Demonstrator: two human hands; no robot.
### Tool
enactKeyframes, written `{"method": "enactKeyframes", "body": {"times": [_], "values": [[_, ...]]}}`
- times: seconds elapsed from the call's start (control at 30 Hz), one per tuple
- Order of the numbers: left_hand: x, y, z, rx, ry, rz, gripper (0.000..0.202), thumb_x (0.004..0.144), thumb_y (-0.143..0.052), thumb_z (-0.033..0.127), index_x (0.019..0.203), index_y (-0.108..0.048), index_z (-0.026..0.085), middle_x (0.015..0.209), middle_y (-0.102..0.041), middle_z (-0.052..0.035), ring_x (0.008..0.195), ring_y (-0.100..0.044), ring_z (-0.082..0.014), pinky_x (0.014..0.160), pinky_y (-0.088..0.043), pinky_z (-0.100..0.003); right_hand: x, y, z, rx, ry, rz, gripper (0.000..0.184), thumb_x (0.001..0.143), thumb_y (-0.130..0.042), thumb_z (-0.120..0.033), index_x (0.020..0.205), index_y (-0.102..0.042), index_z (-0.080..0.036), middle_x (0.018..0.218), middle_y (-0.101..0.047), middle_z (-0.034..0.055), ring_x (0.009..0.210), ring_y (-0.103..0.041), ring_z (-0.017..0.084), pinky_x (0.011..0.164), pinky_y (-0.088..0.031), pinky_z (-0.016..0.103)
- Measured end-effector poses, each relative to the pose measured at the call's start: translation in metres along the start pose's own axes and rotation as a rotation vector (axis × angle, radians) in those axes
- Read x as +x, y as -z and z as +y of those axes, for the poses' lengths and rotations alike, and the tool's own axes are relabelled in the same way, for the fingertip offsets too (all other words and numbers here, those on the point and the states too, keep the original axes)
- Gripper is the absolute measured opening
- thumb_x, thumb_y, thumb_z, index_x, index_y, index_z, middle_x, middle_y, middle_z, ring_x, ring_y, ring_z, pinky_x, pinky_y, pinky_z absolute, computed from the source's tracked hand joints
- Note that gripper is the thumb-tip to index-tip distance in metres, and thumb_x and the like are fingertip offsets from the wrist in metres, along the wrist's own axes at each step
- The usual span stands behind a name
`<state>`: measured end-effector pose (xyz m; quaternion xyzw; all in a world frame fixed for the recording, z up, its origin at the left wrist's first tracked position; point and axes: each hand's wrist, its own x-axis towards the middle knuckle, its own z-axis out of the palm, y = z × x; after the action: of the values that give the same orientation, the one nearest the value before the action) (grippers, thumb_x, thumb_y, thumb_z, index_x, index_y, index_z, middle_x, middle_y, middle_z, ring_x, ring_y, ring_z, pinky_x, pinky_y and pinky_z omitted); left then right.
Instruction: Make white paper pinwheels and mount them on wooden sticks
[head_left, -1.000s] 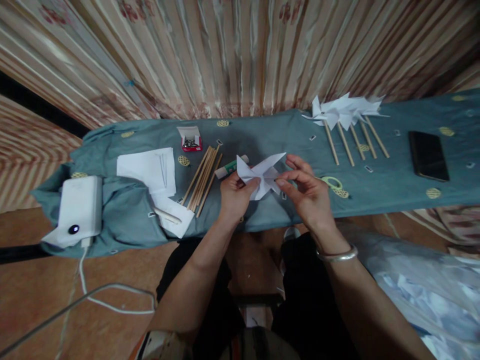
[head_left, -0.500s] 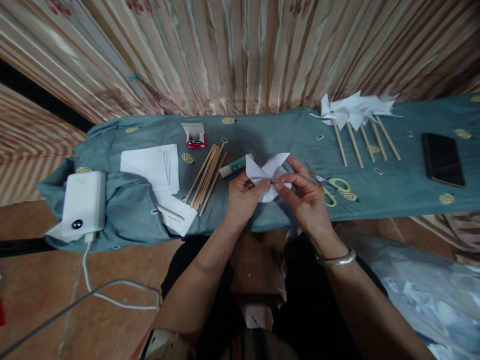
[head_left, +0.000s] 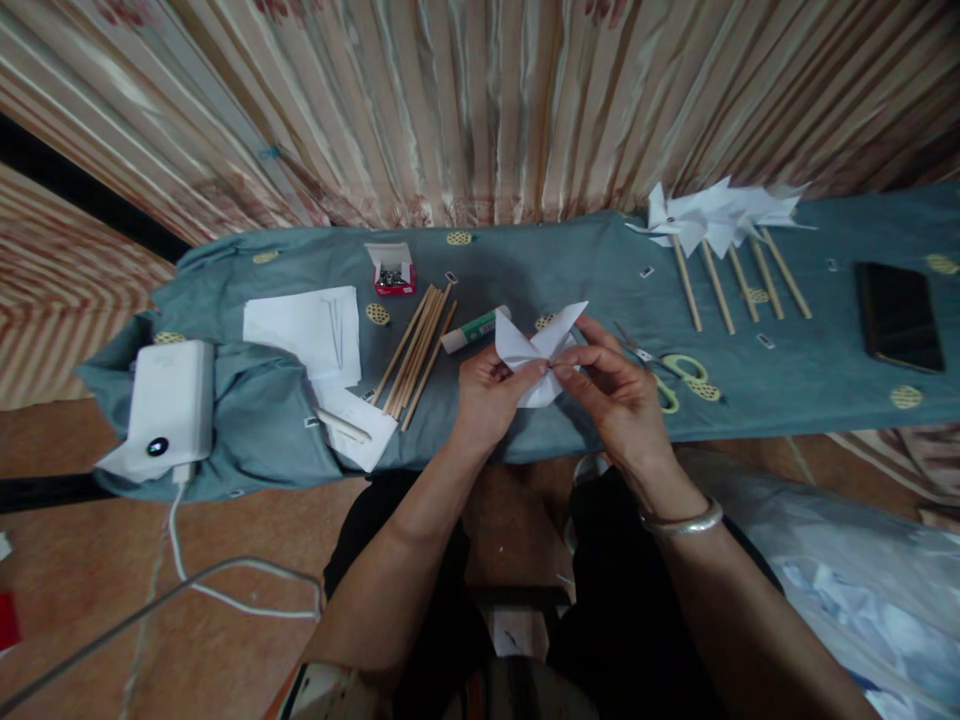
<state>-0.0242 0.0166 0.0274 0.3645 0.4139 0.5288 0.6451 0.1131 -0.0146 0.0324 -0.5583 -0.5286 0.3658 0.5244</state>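
Between my hands is a white paper pinwheel [head_left: 545, 343], its blades folded in toward the middle. My left hand [head_left: 489, 397] grips its left side, the thumb pressed near the centre. My right hand [head_left: 611, 385] pinches at the centre from the right; whether a small pin is between those fingertips I cannot make out. A glue stick [head_left: 475, 330] lies just behind my left hand. Scissors with green handles [head_left: 667, 370] rest to the right of my right hand. Wooden sticks [head_left: 417, 355] lie in a bundle to the left.
Several finished pinwheels [head_left: 724, 222] on sticks lie at the back right, with a black phone [head_left: 900, 316] beyond them. A small red box of metal pins [head_left: 394, 275] stands open at the back. Paper sheets [head_left: 296, 330], a white pen [head_left: 341, 425] and a cabled power bank [head_left: 171, 410] are left.
Both hands keep their hold on the pinwheel, with only slight finger movement at its centre. The whole view has shifted a little.
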Motion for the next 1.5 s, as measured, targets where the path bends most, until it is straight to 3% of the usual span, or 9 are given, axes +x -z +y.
{"method": "enactKeyframes", "body": {"times": [0.5,0.7,0.9,1.2,1.37,1.5], "values": [[0.000,0.001,-0.001,0.006,0.004,0.008,0.030,0.057,-0.088,0.032,0.078,-0.072,0.017,0.073,-0.073,-0.0009,0.070,-0.067,-0.0170,0.070,-0.054,-0.031,-0.001,-0.001,-0.001,0.048,-0.047,0.014,0.012,0.078,-0.074,-0.036,0.080,-0.070,-0.025,0.142,-0.057,0.0047,0.137,-0.048,0.028,0.117,-0.033,0.050],[0.001,0.002,-0.003,0.005,-0.008,0.004,0.032,0.058,-0.088,0.031,0.082,-0.074,0.018,0.077,-0.074,-0.0014,0.073,-0.067,-0.0181,0.072,-0.054,-0.032,0.000,-0.002,-0.002,0.040,-0.062,-0.002,0.014,0.079,-0.072,-0.038,0.077,-0.068,-0.025,0.110,-0.071,0.0049,0.138,-0.046,0.027,0.115,-0.035,0.047],[0.003,0.003,-0.004,0.071,-0.058,-0.001,0.032,0.058,-0.086,0.031,0.084,-0.074,0.016,0.077,-0.074,-0.0006,0.071,-0.067,-0.0163,0.072,-0.053,-0.030,-0.002,-0.008,-0.001,0.192,-0.143,0.021,0.020,0.075,-0.076,-0.043,0.074,-0.069,-0.024,0.129,-0.064,0.0040,0.130,-0.053,0.027,0.112,-0.037,0.044],[0.004,0.005,-0.001,0.164,-0.069,-0.025,0.033,0.061,-0.083,0.027,0.091,-0.075,0.015,0.085,-0.076,-0.0036,0.082,-0.070,-0.0202,0.080,-0.055,-0.032,-0.002,-0.014,0.002,0.392,-0.236,-0.038,0.020,0.071,-0.079,-0.043,0.069,-0.069,-0.025,0.115,-0.070,0.0034,0.121,-0.057,0.025,0.108,-0.038,0.041],[0.004,0.006,-0.002,0.142,-0.079,-0.034,0.035,0.060,-0.083,0.030,0.090,-0.075,0.015,0.084,-0.076,-0.0040,0.079,-0.069,-0.0192,0.078,-0.054,-0.032,-0.002,-0.015,0.001,0.446,-0.257,-0.045,0.020,0.069,-0.080,-0.042,0.067,-0.068,-0.026,0.107,-0.072,0.0037,0.127,-0.051,0.027,0.106,-0.040,0.041],[0.004,0.005,-0.001,0.156,-0.095,-0.033,0.033,0.061,-0.082,0.032,0.089,-0.076,0.015,0.082,-0.076,-0.0037,0.076,-0.068,-0.0180,0.077,-0.053,-0.031,-0.002,-0.017,-0.001,0.477,-0.267,-0.049,0.021,0.068,-0.080,-0.042,0.068,-0.068,-0.025,0.110,-0.070,0.0027,0.114,-0.058,0.025,0.100,-0.043,0.038]]}}
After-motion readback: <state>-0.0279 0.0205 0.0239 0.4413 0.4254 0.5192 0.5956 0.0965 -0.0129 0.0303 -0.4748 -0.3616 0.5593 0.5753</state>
